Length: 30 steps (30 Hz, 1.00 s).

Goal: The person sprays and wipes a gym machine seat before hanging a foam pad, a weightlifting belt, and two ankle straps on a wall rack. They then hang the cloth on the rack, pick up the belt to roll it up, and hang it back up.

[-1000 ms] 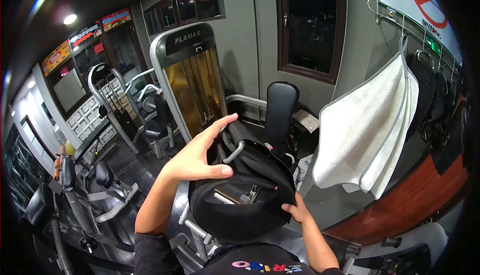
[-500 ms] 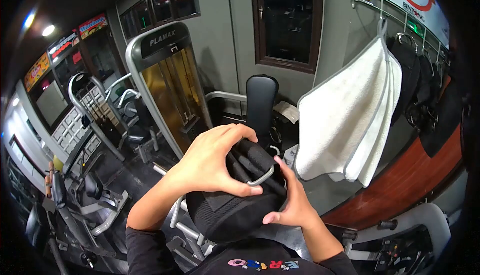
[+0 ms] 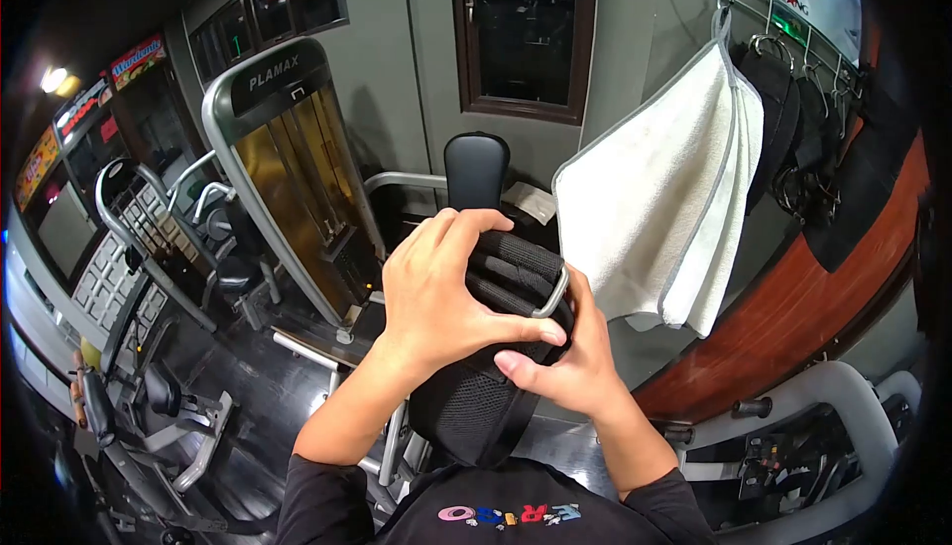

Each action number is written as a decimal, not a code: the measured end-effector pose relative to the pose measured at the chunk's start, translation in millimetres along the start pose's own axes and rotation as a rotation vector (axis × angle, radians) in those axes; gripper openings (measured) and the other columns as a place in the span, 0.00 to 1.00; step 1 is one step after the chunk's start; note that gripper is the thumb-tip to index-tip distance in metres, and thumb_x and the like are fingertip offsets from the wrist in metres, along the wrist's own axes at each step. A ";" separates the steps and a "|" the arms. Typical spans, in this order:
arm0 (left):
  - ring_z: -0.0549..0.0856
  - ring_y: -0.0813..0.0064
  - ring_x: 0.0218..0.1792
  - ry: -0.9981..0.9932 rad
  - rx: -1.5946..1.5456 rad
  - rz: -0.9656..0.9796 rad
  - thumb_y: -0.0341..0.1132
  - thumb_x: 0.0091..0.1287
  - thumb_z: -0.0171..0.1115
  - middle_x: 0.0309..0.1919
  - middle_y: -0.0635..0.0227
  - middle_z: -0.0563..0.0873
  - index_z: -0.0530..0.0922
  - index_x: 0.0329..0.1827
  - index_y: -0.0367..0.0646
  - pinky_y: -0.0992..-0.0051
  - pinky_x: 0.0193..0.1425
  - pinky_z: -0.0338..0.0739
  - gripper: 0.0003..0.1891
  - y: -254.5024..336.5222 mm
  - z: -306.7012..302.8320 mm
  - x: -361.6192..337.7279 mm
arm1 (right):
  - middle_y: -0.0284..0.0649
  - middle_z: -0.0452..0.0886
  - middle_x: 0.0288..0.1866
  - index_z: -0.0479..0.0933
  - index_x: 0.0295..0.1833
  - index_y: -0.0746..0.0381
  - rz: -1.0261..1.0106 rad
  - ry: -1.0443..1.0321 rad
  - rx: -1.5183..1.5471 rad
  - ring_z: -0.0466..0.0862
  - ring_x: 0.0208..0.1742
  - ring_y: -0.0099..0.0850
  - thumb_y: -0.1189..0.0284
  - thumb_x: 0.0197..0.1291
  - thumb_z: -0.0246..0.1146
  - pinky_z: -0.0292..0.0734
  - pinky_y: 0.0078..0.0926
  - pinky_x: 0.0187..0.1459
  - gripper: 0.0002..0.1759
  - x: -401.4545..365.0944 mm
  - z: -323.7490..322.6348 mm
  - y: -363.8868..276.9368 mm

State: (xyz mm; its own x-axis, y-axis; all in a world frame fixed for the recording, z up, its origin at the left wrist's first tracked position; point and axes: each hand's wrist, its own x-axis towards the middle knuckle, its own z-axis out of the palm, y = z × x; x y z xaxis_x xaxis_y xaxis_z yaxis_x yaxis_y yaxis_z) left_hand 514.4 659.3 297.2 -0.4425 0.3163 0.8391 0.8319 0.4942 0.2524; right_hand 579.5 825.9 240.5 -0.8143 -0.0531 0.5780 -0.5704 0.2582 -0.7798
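black belt [image 3: 466,406] rolled, near centre, left of white towel [image 3: 645,208] | your left hand [image 3: 436,297] fingers curled over top, thumb by buckle [image 3: 552,292] | right hand [image 3: 575,371] fingers pressed together, cupping right side | squeeze evenly so the roll probably won't spring loose

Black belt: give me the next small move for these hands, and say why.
Probably grip the metal buckle with the right hand and raise the bundle toward the wall hooks at upper right. The black belt is coiled tight between the left hand on top and the right hand below. Other dark belts hang there beside the white towel.
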 end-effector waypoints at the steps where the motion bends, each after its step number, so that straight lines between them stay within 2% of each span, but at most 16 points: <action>1: 0.84 0.62 0.36 -0.059 -0.063 0.008 0.63 0.29 0.84 0.33 0.67 0.81 0.81 0.46 0.44 0.66 0.43 0.78 0.43 -3.8 0.6 -0.7 | 0.52 0.78 0.65 0.61 0.74 0.67 -0.055 0.018 -0.038 0.82 0.64 0.41 0.64 0.48 0.78 0.74 0.37 0.65 0.50 -0.9 -0.1 2.9; 2: 0.84 0.63 0.39 -0.170 -0.157 -0.007 0.57 0.35 0.85 0.36 0.65 0.81 0.81 0.53 0.44 0.68 0.44 0.77 0.42 -7.0 -3.4 -1.0 | 0.52 0.78 0.65 0.61 0.74 0.67 -0.058 0.024 -0.046 0.82 0.64 0.41 0.64 0.48 0.78 0.74 0.37 0.65 0.50 -2.3 -1.5 4.3; 4: 0.85 0.65 0.42 -0.240 -0.523 -0.010 0.50 0.43 0.84 0.39 0.66 0.82 0.79 0.61 0.44 0.68 0.46 0.77 0.41 -23.4 -0.7 -3.6 | 0.52 0.82 0.60 0.64 0.71 0.69 -0.031 0.049 -0.017 0.84 0.60 0.39 0.64 0.51 0.76 0.76 0.35 0.63 0.45 -5.8 -7.6 6.1; 5: 0.84 0.71 0.44 -0.343 -0.659 -0.088 0.43 0.49 0.82 0.42 0.67 0.84 0.76 0.66 0.42 0.70 0.50 0.78 0.39 -28.0 -5.5 -6.4 | 0.51 0.84 0.56 0.67 0.68 0.71 -0.036 0.069 0.028 0.85 0.58 0.36 0.65 0.53 0.75 0.77 0.33 0.62 0.40 -6.9 -11.5 5.4; 6: 0.84 0.71 0.44 -0.348 -0.664 -0.080 0.43 0.49 0.82 0.42 0.67 0.84 0.76 0.66 0.42 0.70 0.50 0.78 0.39 -26.9 -6.7 -7.9 | 0.50 0.85 0.55 0.68 0.68 0.72 -0.005 0.090 0.077 0.85 0.57 0.35 0.66 0.54 0.74 0.76 0.32 0.61 0.39 -8.4 -12.8 7.2; 8: 0.84 0.75 0.44 -0.315 -0.840 -0.263 0.40 0.52 0.81 0.43 0.67 0.85 0.76 0.65 0.39 0.72 0.52 0.78 0.37 -23.8 -8.6 -8.6 | 0.47 0.83 0.56 0.68 0.67 0.71 0.025 0.068 0.184 0.83 0.57 0.33 0.65 0.53 0.74 0.75 0.31 0.61 0.39 -9.7 -17.4 12.4; 10: 0.83 0.80 0.41 -0.356 -0.745 -0.234 0.39 0.55 0.80 0.38 0.70 0.85 0.78 0.50 0.38 0.76 0.49 0.77 0.24 -36.9 -10.0 -7.6 | 0.46 0.82 0.57 0.68 0.67 0.71 0.019 0.074 0.232 0.82 0.58 0.32 0.64 0.53 0.73 0.73 0.31 0.63 0.39 -9.0 -18.8 13.4; 12: 0.80 0.82 0.38 -0.447 -0.594 -0.166 0.41 0.58 0.78 0.36 0.73 0.82 0.77 0.44 0.39 0.78 0.47 0.75 0.21 -45.4 -13.5 -6.9 | 0.46 0.80 0.58 0.68 0.68 0.70 0.012 0.080 0.284 0.80 0.60 0.32 0.63 0.54 0.72 0.71 0.32 0.65 0.39 -6.2 -19.1 15.6; 15: 0.77 0.84 0.37 -0.398 -0.831 -0.225 0.41 0.62 0.76 0.34 0.75 0.79 0.76 0.43 0.39 0.79 0.46 0.74 0.19 -42.8 -1.4 -5.7 | 0.44 0.76 0.62 0.65 0.71 0.66 0.028 0.073 0.319 0.74 0.65 0.32 0.60 0.54 0.68 0.65 0.34 0.69 0.41 3.4 -25.7 17.6; 16: 0.76 0.85 0.39 -0.404 -1.020 -0.334 0.40 0.66 0.72 0.37 0.76 0.79 0.77 0.45 0.38 0.79 0.47 0.73 0.17 -39.4 1.0 -6.3 | 0.43 0.75 0.63 0.64 0.72 0.65 0.042 0.078 0.338 0.74 0.66 0.33 0.61 0.55 0.67 0.64 0.34 0.69 0.41 6.4 -27.5 23.5; 19: 0.78 0.84 0.44 -0.408 -1.069 -0.382 0.40 0.68 0.70 0.41 0.74 0.82 0.78 0.51 0.37 0.78 0.52 0.74 0.17 -33.8 0.5 -4.7 | 0.44 0.74 0.65 0.62 0.73 0.65 0.072 0.082 0.445 0.73 0.67 0.34 0.62 0.57 0.66 0.63 0.34 0.70 0.40 6.4 -27.4 30.2; 22: 0.80 0.82 0.48 -0.404 -1.109 -0.428 0.40 0.68 0.70 0.47 0.70 0.84 0.78 0.57 0.35 0.77 0.57 0.74 0.21 -30.3 -1.7 -5.8 | 0.45 0.73 0.67 0.61 0.75 0.65 0.044 0.086 0.326 0.72 0.69 0.34 0.60 0.61 0.66 0.62 0.34 0.71 0.40 4.0 -23.8 17.5; 24: 0.80 0.81 0.52 -0.513 -1.013 -0.350 0.41 0.69 0.70 0.49 0.67 0.85 0.78 0.60 0.35 0.77 0.60 0.74 0.23 -35.1 -4.7 -5.7 | 0.46 0.73 0.66 0.61 0.76 0.66 -0.023 0.010 0.227 0.73 0.69 0.34 0.56 0.65 0.65 0.63 0.34 0.71 0.41 3.1 -21.0 12.6; 26: 0.81 0.82 0.49 -0.523 -0.955 -0.342 0.41 0.68 0.70 0.47 0.68 0.85 0.79 0.55 0.35 0.77 0.57 0.74 0.20 -35.2 -6.4 -4.8 | 0.46 0.77 0.63 0.62 0.75 0.66 -0.100 -0.020 0.190 0.77 0.65 0.35 0.54 0.68 0.64 0.67 0.34 0.68 0.39 4.9 -22.8 11.0; 28: 0.81 0.83 0.45 -0.560 -0.906 -0.475 0.40 0.68 0.71 0.43 0.69 0.85 0.80 0.51 0.36 0.78 0.54 0.75 0.18 -31.6 -10.0 -5.1 | 0.47 0.80 0.59 0.64 0.73 0.66 -0.013 -0.029 0.154 0.81 0.61 0.35 0.54 0.69 0.63 0.71 0.33 0.65 0.37 5.6 -22.7 0.8; 30: 0.80 0.84 0.43 -0.545 -0.936 -0.477 0.40 0.67 0.71 0.41 0.70 0.85 0.80 0.48 0.36 0.79 0.51 0.75 0.17 -28.5 -10.4 -11.3 | 0.48 0.82 0.58 0.65 0.72 0.66 0.021 -0.042 0.144 0.82 0.59 0.35 0.53 0.70 0.63 0.73 0.33 0.63 0.36 2.7 -24.3 -3.0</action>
State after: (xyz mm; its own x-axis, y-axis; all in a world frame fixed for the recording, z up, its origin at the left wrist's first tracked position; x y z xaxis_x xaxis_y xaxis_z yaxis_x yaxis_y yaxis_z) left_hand 499.1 633.2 285.6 -0.6704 0.6764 0.3051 0.3646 -0.0578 0.9293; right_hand 581.6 848.4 250.2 -0.8284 -0.0899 0.5528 -0.5600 0.1183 -0.8200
